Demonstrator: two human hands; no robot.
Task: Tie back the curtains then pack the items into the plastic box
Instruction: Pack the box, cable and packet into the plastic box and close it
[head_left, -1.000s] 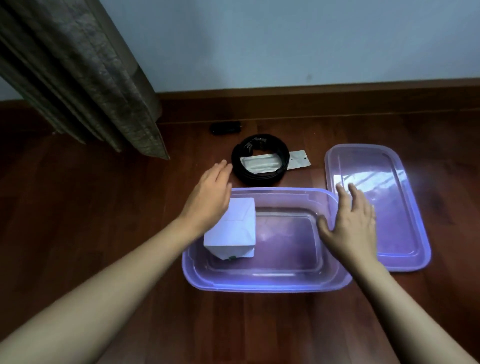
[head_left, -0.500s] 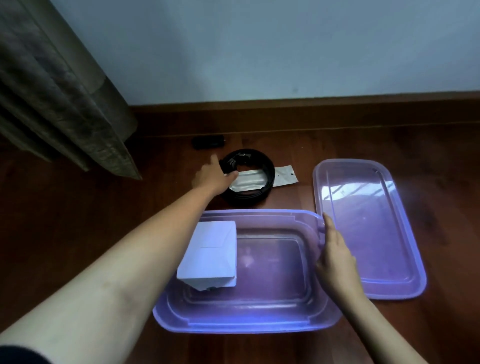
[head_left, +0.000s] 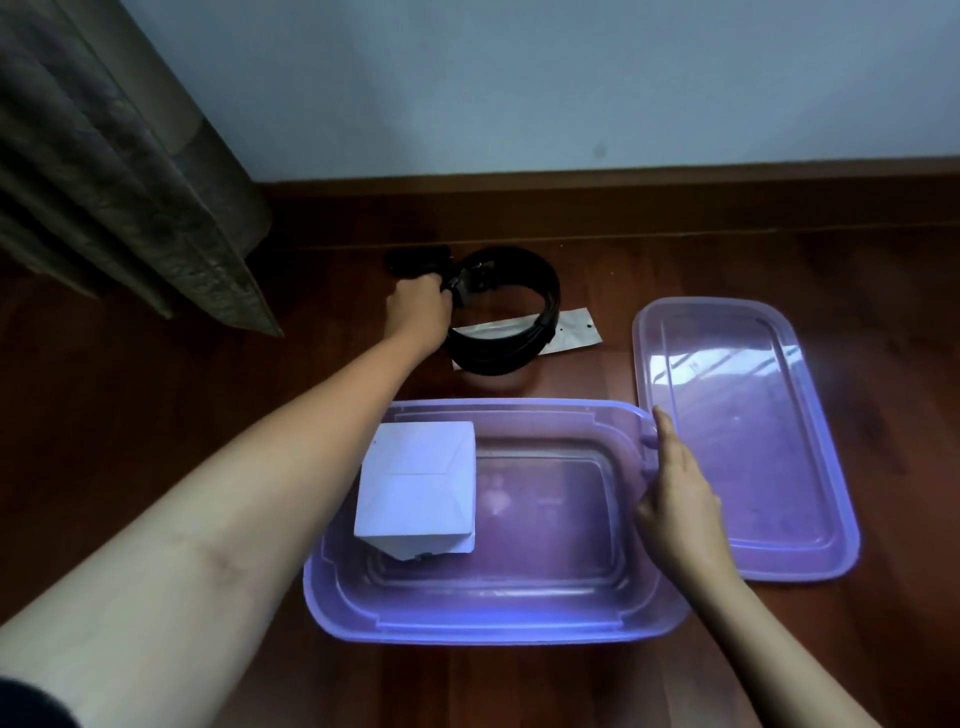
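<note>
A purple see-through plastic box (head_left: 488, 623) stands open on the wooden floor, with a white carton (head_left: 418, 486) in its left part. My left hand (head_left: 418, 312) grips the left side of a black coiled cable (head_left: 506, 306) and tilts it up off the floor beyond the box. My right hand (head_left: 675, 493) rests against the box's right rim, fingers straight. The box's lid (head_left: 737, 436) lies flat to the right.
A grey curtain (head_left: 119, 171) hangs at the left against the wall. A white flat packet (head_left: 569, 335) lies under the coil. A small black object (head_left: 415, 260) sits by the skirting board behind my left hand.
My left hand left the white carton, reached forward to the black coil and took hold of it, tilting it up. My right hand settled on the box's right rim.
</note>
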